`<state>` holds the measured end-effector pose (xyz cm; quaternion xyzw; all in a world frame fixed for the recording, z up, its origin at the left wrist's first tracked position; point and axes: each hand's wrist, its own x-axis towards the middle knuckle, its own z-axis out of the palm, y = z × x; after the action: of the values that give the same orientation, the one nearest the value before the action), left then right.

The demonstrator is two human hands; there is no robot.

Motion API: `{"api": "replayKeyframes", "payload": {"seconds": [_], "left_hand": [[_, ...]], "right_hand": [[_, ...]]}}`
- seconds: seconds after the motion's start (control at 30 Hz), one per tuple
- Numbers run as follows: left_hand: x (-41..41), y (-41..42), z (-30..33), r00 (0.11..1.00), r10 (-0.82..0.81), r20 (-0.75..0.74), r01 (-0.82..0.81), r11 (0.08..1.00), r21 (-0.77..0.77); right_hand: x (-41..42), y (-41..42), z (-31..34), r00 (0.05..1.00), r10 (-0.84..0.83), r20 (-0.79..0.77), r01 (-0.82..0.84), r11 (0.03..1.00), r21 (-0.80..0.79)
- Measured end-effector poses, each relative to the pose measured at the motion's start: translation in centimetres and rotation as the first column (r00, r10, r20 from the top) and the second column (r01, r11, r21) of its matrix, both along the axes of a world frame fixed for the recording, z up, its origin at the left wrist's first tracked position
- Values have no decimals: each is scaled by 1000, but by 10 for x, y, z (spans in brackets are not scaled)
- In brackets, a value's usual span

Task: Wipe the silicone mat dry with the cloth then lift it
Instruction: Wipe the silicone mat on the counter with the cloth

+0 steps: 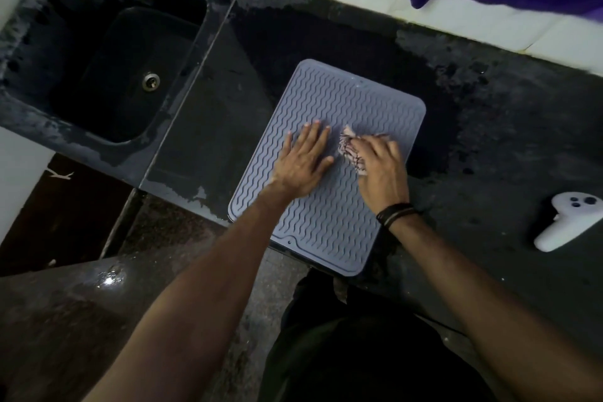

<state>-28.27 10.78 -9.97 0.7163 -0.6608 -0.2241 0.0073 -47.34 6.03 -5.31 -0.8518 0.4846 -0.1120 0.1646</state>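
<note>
Fingers (313,137) of the left hand (301,163) lie spread flat on the mat (329,225) on the tabletop (489,147), pinning it, while the right hand (381,166) clutches the bunched cloth (350,148) mid-mat: wiping is underway, and the near half likely comes next, before lifting.

Head view, steeply downward, close over the counter (489,147).

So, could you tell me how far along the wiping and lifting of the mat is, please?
Done: I cannot tell how much is dry. In hand: the right hand presses a crumpled striped cloth onto the grey wavy-ribbed silicone mat, while the left hand lies flat on it, steadying it. Left: any remaining wiping, then the lift; the mat lies flat on the dark counter.
</note>
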Motion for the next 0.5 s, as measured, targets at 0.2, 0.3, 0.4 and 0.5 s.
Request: {"api": "replayKeyframes", "payload": {"seconds": [0.2, 0.3, 0.4, 0.5], "left_hand": [[-22, 0, -13, 994, 80, 71, -84, 995, 58], [-22, 0, -15, 992, 81, 93, -86, 995, 47], [-23, 0, -14, 991, 90, 99, -96, 994, 54], [-23, -1, -13, 992, 96, 85, -101, 993, 56]], "right_hand": [[-15, 19, -17, 981, 112, -157, -99, 991, 93], [-28, 66, -18, 963, 199, -179, -189, 979, 71], [-46, 102, -18, 906, 343, -249, -323, 939, 120], [-53, 102, -14, 867, 448, -219, -415, 891, 183]]}}
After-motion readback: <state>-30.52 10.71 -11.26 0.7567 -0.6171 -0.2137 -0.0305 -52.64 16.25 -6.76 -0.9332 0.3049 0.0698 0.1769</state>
